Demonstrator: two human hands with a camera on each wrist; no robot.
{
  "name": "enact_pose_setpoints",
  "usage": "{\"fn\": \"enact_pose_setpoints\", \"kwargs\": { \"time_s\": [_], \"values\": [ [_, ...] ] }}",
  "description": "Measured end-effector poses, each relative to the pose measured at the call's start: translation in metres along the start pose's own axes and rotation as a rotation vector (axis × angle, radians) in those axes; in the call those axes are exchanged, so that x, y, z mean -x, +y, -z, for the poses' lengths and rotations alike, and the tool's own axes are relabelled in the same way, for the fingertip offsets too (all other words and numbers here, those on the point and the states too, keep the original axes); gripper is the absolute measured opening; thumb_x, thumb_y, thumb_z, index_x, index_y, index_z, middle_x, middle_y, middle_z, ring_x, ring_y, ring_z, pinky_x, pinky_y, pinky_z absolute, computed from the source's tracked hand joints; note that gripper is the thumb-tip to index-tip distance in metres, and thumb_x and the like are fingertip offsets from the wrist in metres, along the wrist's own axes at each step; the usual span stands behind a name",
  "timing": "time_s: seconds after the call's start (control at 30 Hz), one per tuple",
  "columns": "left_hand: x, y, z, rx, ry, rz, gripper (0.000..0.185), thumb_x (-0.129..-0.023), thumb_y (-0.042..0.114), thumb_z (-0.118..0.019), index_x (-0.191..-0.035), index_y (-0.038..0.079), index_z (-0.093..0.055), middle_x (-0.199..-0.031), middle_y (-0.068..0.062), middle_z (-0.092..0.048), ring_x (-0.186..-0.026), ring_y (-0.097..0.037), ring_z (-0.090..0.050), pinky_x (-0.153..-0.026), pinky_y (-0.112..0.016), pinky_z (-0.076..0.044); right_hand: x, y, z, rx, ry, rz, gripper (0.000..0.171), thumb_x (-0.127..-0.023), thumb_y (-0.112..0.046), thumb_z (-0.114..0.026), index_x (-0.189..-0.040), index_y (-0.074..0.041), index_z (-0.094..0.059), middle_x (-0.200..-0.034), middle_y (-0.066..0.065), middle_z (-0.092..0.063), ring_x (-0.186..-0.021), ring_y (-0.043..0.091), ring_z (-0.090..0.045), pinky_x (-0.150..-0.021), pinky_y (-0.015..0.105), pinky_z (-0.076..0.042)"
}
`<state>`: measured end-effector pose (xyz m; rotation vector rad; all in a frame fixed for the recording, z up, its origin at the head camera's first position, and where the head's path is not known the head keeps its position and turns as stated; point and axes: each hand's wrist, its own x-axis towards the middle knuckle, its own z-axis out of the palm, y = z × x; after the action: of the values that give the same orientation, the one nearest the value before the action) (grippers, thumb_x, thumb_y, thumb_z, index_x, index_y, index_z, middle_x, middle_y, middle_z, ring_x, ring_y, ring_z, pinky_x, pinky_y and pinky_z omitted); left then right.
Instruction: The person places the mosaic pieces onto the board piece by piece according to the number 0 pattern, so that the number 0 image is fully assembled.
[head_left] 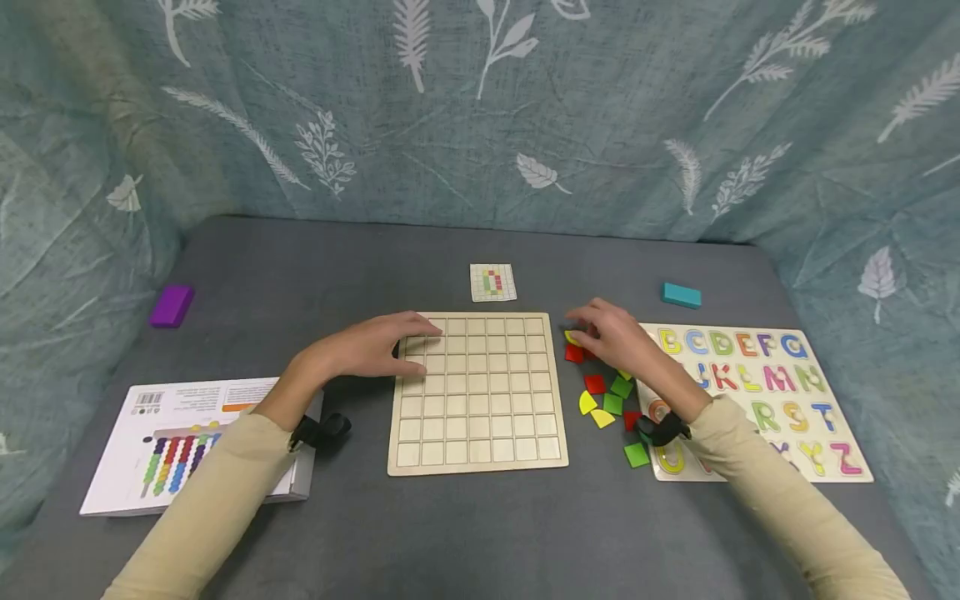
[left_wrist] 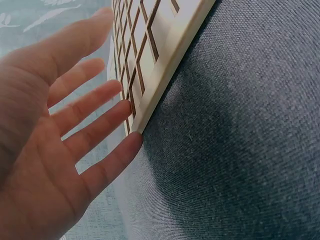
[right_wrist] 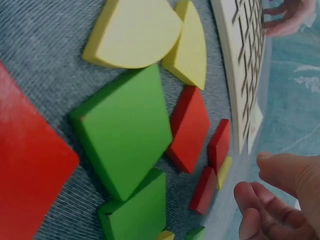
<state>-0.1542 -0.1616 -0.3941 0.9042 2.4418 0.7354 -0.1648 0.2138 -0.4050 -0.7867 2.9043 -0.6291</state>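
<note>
A wooden grid board [head_left: 478, 405] of square cells lies on the grey cloth, its cells bare. My left hand [head_left: 367, 345] is at its left edge, fingers extended, thumb apart; the left wrist view shows the little fingertip at the board's rim [left_wrist: 165, 75]. Right of the board are scattered red [head_left: 595, 384], green [head_left: 612, 404] and yellow [head_left: 602, 418] flat pieces. Over the far end of these hovers my right hand [head_left: 617, 337], fingers loosely bent. The right wrist view shows a gap between its thumb [right_wrist: 285, 172] and fingers, with nothing held there.
A small pattern card [head_left: 492, 283] lies beyond the board. To the right is an alphabet puzzle board [head_left: 813, 417], partly under my right forearm, with a teal block [head_left: 681, 295] behind it. A white box [head_left: 187, 450] and a purple block [head_left: 172, 306] are at left.
</note>
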Motion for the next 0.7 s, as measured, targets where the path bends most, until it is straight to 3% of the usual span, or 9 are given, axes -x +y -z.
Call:
{"fn": "enact_pose_setpoints", "kwargs": {
  "time_s": [0.33,0.57,0.7],
  "values": [
    [-0.0018,-0.0007,-0.0018,-0.018,-0.020,0.020,0.056,-0.087,0.029,-0.072,-0.137,0.010,-0.055,-0.144,-0.014,-0.044,-0.135,-0.036,-0.039,-0.107,-0.055,-0.034,-0.0015,0.0014,-0.0029,-0.031,-0.018,0.034,0.022,-0.090,-0.008,-0.067,-0.111,-0.002,-0.070,-0.099,0.015,-0.063,-0.083,0.025,-0.061,-0.066,0.032,-0.049],
    [-0.0015,0.0020,-0.0059,-0.075,-0.012,0.005,0.052,-0.085,0.028,-0.075,-0.132,0.012,-0.060,-0.136,-0.010,-0.045,-0.115,-0.026,-0.042,-0.092,-0.044,-0.041,-0.0018,0.0010,-0.0045,-0.030,-0.038,0.040,0.021,-0.089,-0.006,-0.067,-0.109,-0.003,-0.072,-0.098,0.015,-0.063,-0.080,0.023,-0.060,-0.065,0.030,-0.047],
    [-0.0004,0.0036,-0.0076,-0.109,-0.008,0.024,0.054,-0.084,0.028,-0.075,-0.134,0.014,-0.059,-0.137,-0.008,-0.045,-0.113,-0.023,-0.042,-0.088,-0.040,-0.042,-0.0019,0.0004,-0.0055,-0.032,-0.054,0.040,0.022,-0.089,-0.005,-0.068,-0.110,-0.003,-0.071,-0.099,0.015,-0.063,-0.081,0.023,-0.060,-0.065,0.029,-0.046]
  ]
}}
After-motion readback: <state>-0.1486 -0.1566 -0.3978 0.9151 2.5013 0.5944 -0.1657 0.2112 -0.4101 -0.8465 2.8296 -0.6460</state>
